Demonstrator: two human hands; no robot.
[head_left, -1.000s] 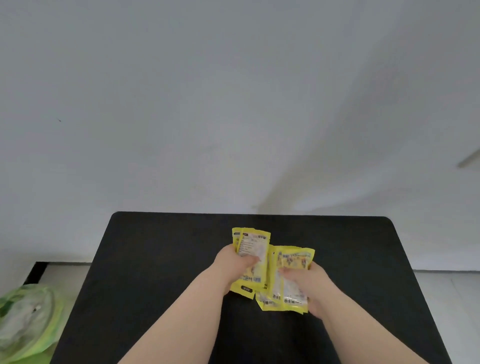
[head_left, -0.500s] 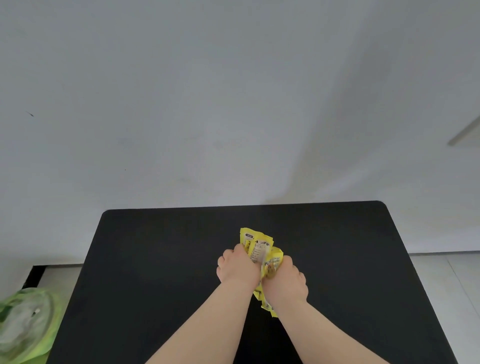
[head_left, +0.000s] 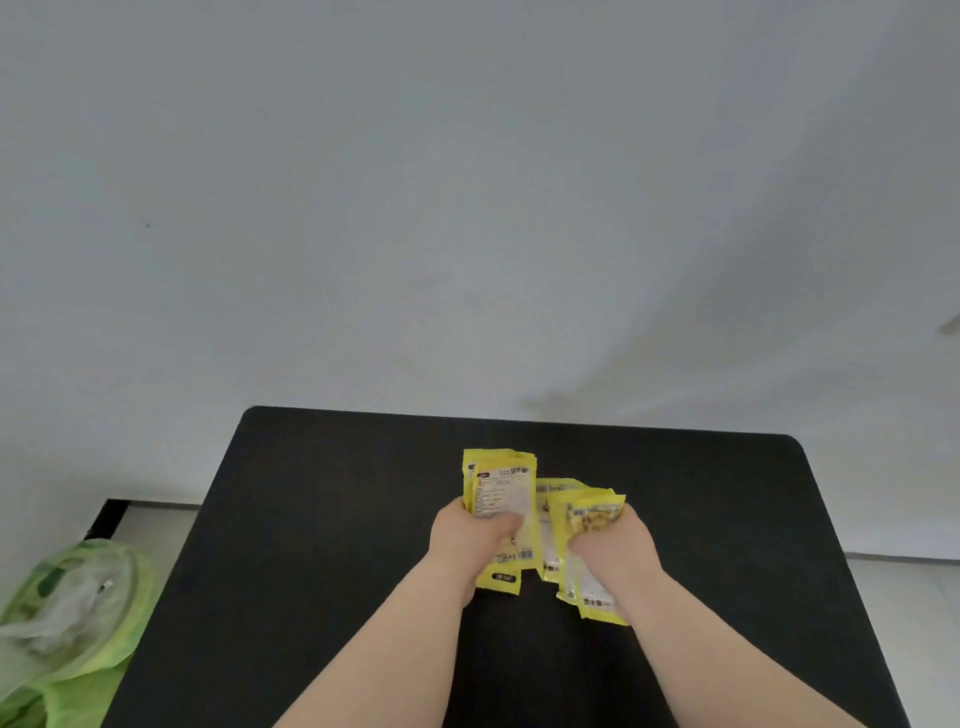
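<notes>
Over the middle of a black table (head_left: 322, 519) I hold two bunches of yellow snack packets. My left hand (head_left: 467, 535) grips the left bunch of packets (head_left: 501, 493), its thumb across the printed white label and the packets standing upright. My right hand (head_left: 610, 551) grips the right bunch of packets (head_left: 576, 519), which fans out below and beside the hand. The two bunches sit side by side, almost touching. How many packets each bunch holds is hidden by overlap.
A green and clear plastic bag (head_left: 67, 613) lies on the floor to the left of the table. A plain white wall (head_left: 467, 208) rises right behind the table's far edge. Pale floor (head_left: 909, 623) shows to the right.
Half a second ago both hands were pressed together with the packets squeezed between them. They have since moved apart, splitting the packets into a left bunch and a right bunch.
</notes>
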